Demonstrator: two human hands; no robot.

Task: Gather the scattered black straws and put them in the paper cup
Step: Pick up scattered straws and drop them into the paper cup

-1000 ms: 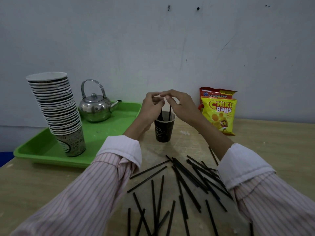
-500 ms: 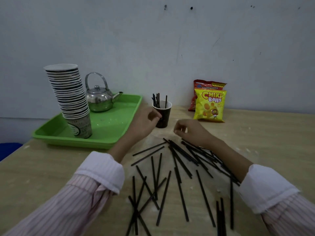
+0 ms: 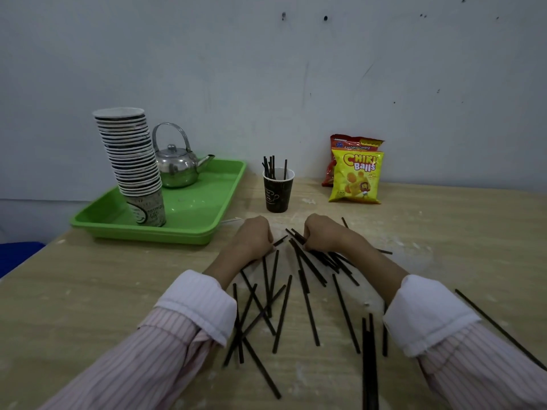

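A dark paper cup stands upright on the wooden table near the wall, with several black straws sticking out of it. Many more black straws lie scattered on the table in front of me. My left hand rests on the table with its fingers curled over the end of a straw. My right hand is curled on the far ends of a bunch of straws. Both hands are a short way in front of the cup.
A green tray at the left holds a tall stack of paper cups and a metal kettle. Two snack bags lean on the wall to the right. One long straw lies at the right edge.
Both hands left the cup's rim, where they dropped straws, and came down toward me onto the scattered straws. The view pulled back from the cup.
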